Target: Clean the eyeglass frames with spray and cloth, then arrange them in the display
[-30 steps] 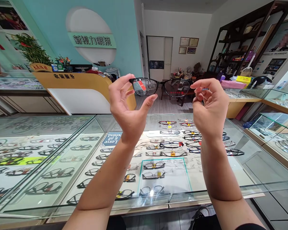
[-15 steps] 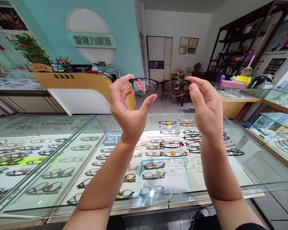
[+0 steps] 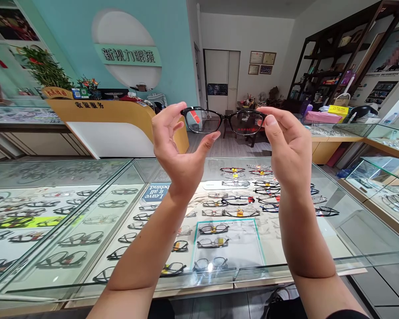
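Observation:
A pair of black-framed eyeglasses (image 3: 225,118) is held up level in front of me, above the glass display case (image 3: 234,268). My left hand (image 3: 179,148) grips its left end with the fingers, the thumb stretched out below the left lens. At the other end, my right hand (image 3: 287,144) pinches the frame between thumb and fingers. A red sticker shows on the left lens and red lettering on the right one. The temples are mostly hidden behind the hands. Rows of eyeglasses (image 3: 213,243) lie inside the case below my forearms.
Beyond the case stands a wood-coloured counter (image 3: 114,113) with a potted plant (image 3: 46,68) on it. More glass cases run along the right (image 3: 385,177). A dark shelf unit (image 3: 328,57) and a pink box (image 3: 323,116) are at the back right.
The eyeglasses have shifted very slightly to the right and tilted a little, with both hands moving along. Both hands keep their hold.

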Demonstrator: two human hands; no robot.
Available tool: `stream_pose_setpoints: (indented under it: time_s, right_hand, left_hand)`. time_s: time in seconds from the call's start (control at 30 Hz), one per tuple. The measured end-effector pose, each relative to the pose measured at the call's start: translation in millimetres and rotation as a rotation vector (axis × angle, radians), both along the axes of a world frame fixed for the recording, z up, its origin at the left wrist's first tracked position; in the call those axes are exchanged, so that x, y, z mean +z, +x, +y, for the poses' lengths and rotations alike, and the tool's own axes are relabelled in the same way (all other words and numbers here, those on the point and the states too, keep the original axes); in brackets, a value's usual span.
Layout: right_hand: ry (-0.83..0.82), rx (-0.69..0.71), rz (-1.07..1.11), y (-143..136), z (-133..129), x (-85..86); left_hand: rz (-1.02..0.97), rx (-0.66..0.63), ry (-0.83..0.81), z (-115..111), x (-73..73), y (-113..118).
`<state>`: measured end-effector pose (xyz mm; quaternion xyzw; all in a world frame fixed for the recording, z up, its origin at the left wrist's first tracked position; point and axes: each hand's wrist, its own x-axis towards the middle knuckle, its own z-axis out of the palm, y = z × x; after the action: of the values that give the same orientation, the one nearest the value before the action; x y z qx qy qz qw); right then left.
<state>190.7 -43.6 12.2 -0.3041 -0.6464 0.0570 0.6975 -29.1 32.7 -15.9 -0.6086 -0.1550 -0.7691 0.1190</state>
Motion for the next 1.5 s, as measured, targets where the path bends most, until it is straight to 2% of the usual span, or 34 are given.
stream_pose_setpoints:
  time_s: [0.4,0.6,0.97,1.3,1.5]
  right_hand:
    - [0.002,0.012,0.006,1,2,-0.3]
    - [-0.004,0.036,0.011,0,2,-0.7]
    - [-0.060,0.088,-0.018,-4,-4,3.4]
    - [-0.057,0.129,-0.047,-1,2,1.8]
    - [-0.074,0.094,-0.076,2,6,-1.3]
  left_hand:
    - [0.036,0.050,-0.047,-2,0.7,0]
    - [0.047,0.020,-0.080,-1,0.3,0]
    - [0.034,0.023,-0.013,-2,2.3,5]
    - [0.037,-0.102,-0.065,1,-2.7,5]
    - [0.048,-0.085,-0.095,3,-4.2,7]
